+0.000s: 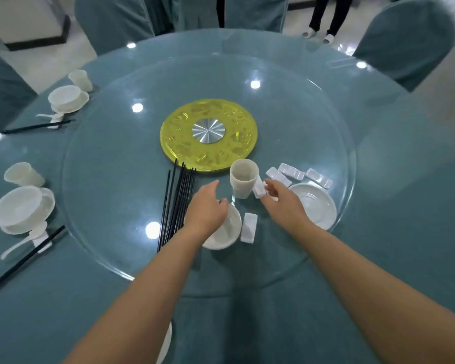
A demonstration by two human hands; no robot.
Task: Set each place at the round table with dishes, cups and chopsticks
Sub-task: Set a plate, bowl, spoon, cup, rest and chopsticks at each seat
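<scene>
Your right hand [279, 198] pinches 1 small white chopstick rest [258, 191] between thumb and fingertips, right beside the stack of cups [243, 178] on the glass turntable [103, 195]. Your left hand [208, 208] lies over the bowl [225, 232] nearer you, fingers curled on its rim — it looks like a hold, but the fingertips are partly hidden.

To do this step well: lift the rest straight up so it doesn't bump the cups, & keep the bowl level as it comes off the glass. Carry both to the near edge, where a plate edge [166, 345] shows under your left arm. I think that's the next place to set.

Both arms reach fwd, far over the near edge, elbows low, palms down, wrists close together.

Other supplies wait on the glass: black chopsticks [177, 203] to the left, a plate [317, 206] to the right, more rests [290, 171] behind it, 1 rest [248, 227] beside the bowl. 2 places on the left — e.g. the nearer one [21, 208] — look done.
</scene>
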